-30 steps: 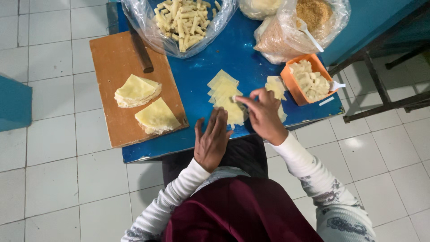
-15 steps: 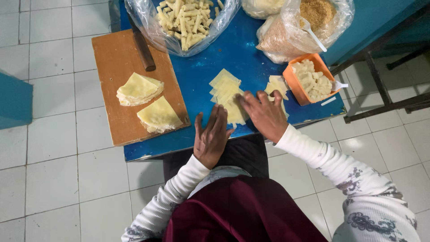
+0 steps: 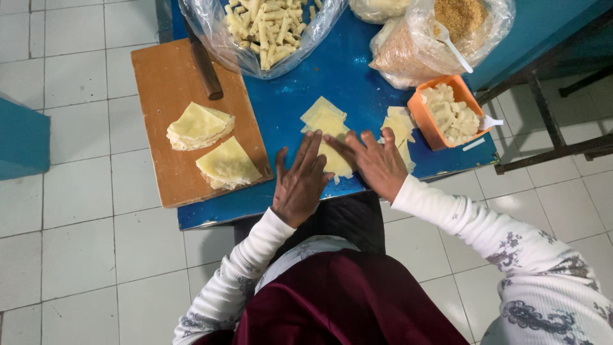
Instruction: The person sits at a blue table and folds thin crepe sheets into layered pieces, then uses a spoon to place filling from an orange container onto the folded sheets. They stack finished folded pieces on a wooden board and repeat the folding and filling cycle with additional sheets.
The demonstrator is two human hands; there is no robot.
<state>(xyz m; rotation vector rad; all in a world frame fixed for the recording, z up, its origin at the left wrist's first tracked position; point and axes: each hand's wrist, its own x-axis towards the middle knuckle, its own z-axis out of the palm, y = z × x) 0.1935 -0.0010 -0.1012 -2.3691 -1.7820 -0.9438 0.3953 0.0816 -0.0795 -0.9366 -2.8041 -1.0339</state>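
Blue table (image 3: 287, 108) over white floor tiles. Left hand (image 3: 299, 185) and right hand (image 3: 378, 165) both flat, fingers spread, gripping nothing, pressing yellow pastry sheet (image 3: 332, 137) between them. Beyond left hand: wooden board (image 3: 166, 83) bearing folded wrappers (image 3: 199, 126). Beyond right hand: orange tub (image 3: 423, 120) of filling.

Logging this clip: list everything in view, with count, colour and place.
table: one, blue, centre
cutting board: one, brown, table's left
wrapper stacks: two, pale yellow, on board
knife handle: one, dark, board's top
bag of rolls: one, clear, top
crumb bag: one, clear, top right
orange tub: one, right
loose wrappers: several, pale yellow, centre
left hand: flat on wrapper
right hand: flat on wrapper
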